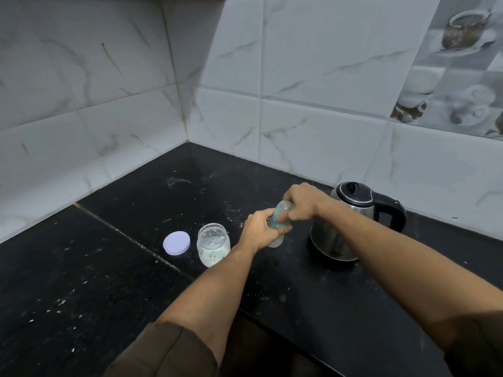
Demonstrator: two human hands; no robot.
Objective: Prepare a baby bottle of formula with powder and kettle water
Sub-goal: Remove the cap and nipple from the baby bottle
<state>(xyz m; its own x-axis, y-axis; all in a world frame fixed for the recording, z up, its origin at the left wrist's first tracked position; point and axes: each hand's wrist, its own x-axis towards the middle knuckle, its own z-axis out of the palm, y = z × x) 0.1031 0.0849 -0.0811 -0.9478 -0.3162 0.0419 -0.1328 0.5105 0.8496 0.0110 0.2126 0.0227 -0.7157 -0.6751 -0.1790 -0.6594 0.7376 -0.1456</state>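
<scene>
Left hand (260, 230) grips the baby bottle (276, 242) low, right hand (302, 203) its top.

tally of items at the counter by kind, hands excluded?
Clear baby bottle with teal collar: 1
Open clear jar of white powder: 1
Round pale lilac lid: 1
Stainless steel kettle with black handle: 1
Total: 4

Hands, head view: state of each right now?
Left hand: closed, gripping the body of the baby bottle.
Right hand: closed, gripping the top end of the same bottle.
</scene>
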